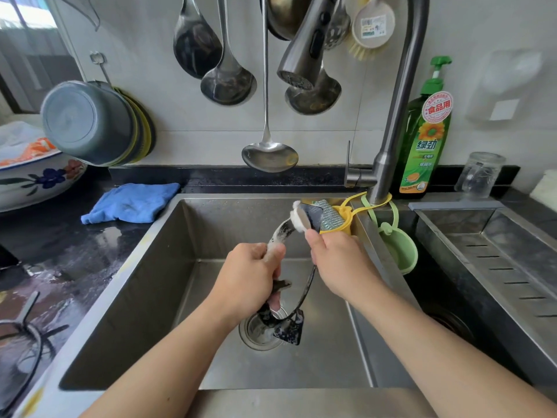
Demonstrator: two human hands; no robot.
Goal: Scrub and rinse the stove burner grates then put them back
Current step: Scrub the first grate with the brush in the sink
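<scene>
Over the steel sink [126,312] I hold a black ring-shaped burner grate [304,297] upright, its upper part covered in white foam. My left hand [250,279] grips the grate's left side, fingers curled round the soapy bar. My right hand [340,263] pinches a white sponge pad [300,220] and presses it against the top prong of the grate. The grate's lower prong hangs just above the drain [259,330]. A second black grate [27,336] lies on the wet counter at the lower left.
The pull-down faucet head [304,52] hangs above the sink with no water running. A dish soap bottle [426,131], a glass jar [479,175], yellow and green hanging holders [398,245], a blue cloth [132,202], hanging ladles and a flowered bowl [36,176] surround the basin.
</scene>
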